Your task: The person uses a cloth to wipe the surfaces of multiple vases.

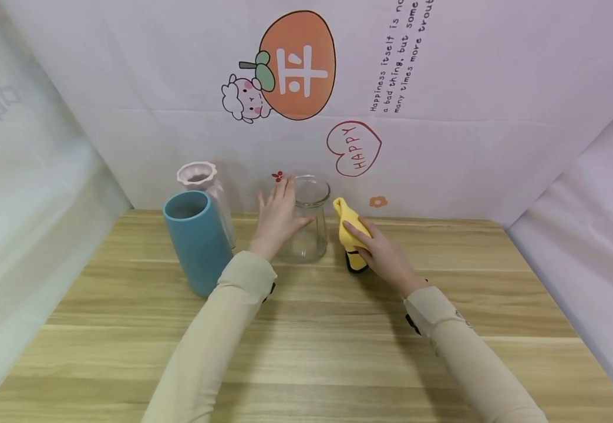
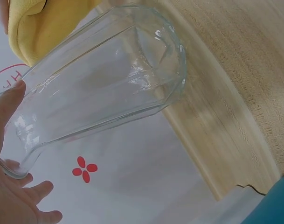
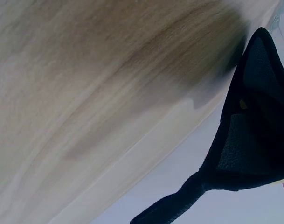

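Observation:
A clear glass vase with a flared rim stands upright near the back wall. My left hand is at its neck, thumb across the front and fingers behind the rim; in the left wrist view the thumb overlaps the glass and the lower fingertips spread out past it. My right hand grips a bunched yellow cloth with black edging, just right of the vase. In the right wrist view the cloth's dark, black-edged part hangs with a black strip trailing, and the hand itself is hidden.
Left of the vase stand a tall blue vase and, behind it, a pale pink vase with a scalloped rim. A printed white cloth wall rises along the back edge of the wooden table.

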Demonstrator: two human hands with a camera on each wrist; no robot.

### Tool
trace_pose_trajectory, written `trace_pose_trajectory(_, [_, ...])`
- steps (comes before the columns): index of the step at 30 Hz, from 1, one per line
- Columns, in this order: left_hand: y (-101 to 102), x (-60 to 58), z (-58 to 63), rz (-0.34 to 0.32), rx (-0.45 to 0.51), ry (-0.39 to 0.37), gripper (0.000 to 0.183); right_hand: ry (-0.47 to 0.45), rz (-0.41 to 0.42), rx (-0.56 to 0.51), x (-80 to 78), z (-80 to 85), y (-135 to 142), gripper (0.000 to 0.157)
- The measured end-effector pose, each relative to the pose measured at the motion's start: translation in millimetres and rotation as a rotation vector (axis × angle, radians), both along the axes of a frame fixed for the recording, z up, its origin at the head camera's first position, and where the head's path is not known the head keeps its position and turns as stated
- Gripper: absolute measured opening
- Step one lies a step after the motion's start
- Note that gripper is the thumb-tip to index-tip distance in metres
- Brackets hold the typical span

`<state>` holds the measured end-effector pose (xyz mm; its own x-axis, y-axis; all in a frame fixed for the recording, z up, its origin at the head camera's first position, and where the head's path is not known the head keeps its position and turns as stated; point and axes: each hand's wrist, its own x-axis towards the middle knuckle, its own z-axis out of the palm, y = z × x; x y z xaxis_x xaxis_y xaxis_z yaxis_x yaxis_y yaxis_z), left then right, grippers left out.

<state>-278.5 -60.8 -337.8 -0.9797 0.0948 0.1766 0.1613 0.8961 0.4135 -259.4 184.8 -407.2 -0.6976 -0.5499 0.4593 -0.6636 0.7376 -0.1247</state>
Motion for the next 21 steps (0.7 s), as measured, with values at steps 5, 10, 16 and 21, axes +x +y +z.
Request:
trace_pose_trajectory(5, [1.9, -2.5, -0.4, 0.013, -0.004, 0.007, 0.1, 0.023, 0.009, 0.009, -0.4, -1.1, 0.7, 0.068])
trace_pose_trajectory(10, [3.9, -5.9, 0.8, 0.013, 0.007, 0.012, 0.1, 0.015, 0.007, 0.012, -0.9, -1.8, 0.8, 0.066])
trace_pose_trajectory(16, [6.0, -8.9, 1.0, 0.025, 0.024, 0.003, 0.1, -0.02, -0.01, 0.024, -0.7, -2.3, 0.2, 0.066])
trace_pose_trajectory(21, [9.0, -10.3, 1.4, 0.023, 0.044, -0.015, 0.104, -0.021, -0.008, 0.022, -0.2, -3.5, 0.1, 0.066])
